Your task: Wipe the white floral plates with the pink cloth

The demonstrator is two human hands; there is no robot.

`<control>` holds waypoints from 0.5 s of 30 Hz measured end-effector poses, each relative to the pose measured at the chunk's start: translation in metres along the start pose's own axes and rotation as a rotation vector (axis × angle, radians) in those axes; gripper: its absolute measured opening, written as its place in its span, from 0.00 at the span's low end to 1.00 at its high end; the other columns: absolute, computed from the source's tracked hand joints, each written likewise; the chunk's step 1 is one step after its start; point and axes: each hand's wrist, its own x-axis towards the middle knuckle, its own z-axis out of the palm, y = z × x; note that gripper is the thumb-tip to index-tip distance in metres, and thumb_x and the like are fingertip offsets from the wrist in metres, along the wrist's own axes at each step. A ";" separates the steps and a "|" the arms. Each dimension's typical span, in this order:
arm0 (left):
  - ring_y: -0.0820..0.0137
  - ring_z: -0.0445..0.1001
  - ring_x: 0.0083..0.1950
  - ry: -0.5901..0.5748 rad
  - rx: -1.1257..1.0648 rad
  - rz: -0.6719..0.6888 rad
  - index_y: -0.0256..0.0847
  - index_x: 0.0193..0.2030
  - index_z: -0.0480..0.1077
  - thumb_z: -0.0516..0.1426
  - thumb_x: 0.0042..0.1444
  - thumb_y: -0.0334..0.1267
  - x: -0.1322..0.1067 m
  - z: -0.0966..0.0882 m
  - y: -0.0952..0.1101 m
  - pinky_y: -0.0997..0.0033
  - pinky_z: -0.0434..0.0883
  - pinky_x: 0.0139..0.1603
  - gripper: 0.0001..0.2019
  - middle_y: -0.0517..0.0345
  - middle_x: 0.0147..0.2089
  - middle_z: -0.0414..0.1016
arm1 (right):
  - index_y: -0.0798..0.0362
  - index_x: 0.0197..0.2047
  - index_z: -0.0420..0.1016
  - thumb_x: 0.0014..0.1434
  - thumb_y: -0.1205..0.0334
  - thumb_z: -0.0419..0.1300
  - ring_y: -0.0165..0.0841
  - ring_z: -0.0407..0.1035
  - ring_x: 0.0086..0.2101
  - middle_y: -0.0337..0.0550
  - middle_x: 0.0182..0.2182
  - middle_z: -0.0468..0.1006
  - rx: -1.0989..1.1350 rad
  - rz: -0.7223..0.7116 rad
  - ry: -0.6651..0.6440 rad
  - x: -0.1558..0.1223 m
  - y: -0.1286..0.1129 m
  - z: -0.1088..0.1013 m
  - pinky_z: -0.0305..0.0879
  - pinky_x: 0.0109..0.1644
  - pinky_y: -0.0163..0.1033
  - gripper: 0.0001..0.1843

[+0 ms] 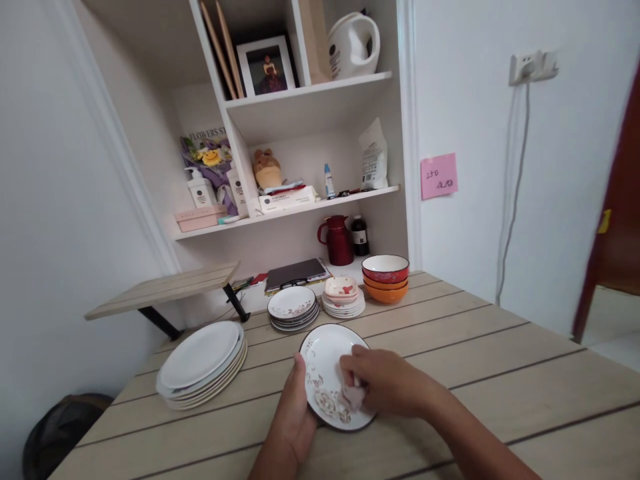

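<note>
A white plate [325, 360] with a dark rim and brown flower print is tilted up above the front of the table. My left hand [295, 407] grips its left edge, with the thumb on the rim and the fingers hidden behind. In my right hand [380, 380] a crumpled whitish cloth or tissue [354, 396] is pressed against the right side of the plate's face; the fingers are curled around it. Just beyond stands a stack of similar flower-print plates [293, 303].
On the left lies a stack of large white plates [200, 357], beside a raised wooden shelf [165, 287]. Small dishes [341, 289] and a stack of red and orange bowls [385, 277] stand along the table's back. Behind are a red jug [340, 241] and a dark laptop-like slab [296, 274].
</note>
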 end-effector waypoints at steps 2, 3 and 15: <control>0.54 0.69 0.59 -0.009 -0.019 -0.036 0.38 0.63 0.62 0.52 0.56 0.57 -0.001 0.001 0.002 0.52 0.61 0.62 0.33 0.41 0.58 0.71 | 0.45 0.38 0.71 0.42 0.65 0.63 0.30 0.63 0.31 0.36 0.36 0.69 0.036 -0.061 -0.025 0.001 -0.012 0.006 0.43 0.29 0.33 0.17; 0.53 0.69 0.59 -0.013 -0.027 -0.060 0.38 0.63 0.62 0.51 0.56 0.58 -0.002 0.002 0.003 0.52 0.62 0.61 0.33 0.41 0.57 0.72 | 0.44 0.39 0.71 0.42 0.66 0.63 0.30 0.63 0.32 0.36 0.37 0.69 0.059 -0.065 0.002 0.004 -0.018 0.010 0.43 0.29 0.33 0.18; 0.56 0.68 0.61 -0.029 -0.007 -0.020 0.39 0.64 0.61 0.52 0.57 0.55 -0.009 0.013 0.004 0.56 0.60 0.64 0.32 0.42 0.59 0.70 | 0.47 0.40 0.68 0.52 0.69 0.56 0.29 0.64 0.33 0.37 0.40 0.68 0.255 0.212 0.625 0.038 -0.005 0.016 0.51 0.33 0.33 0.11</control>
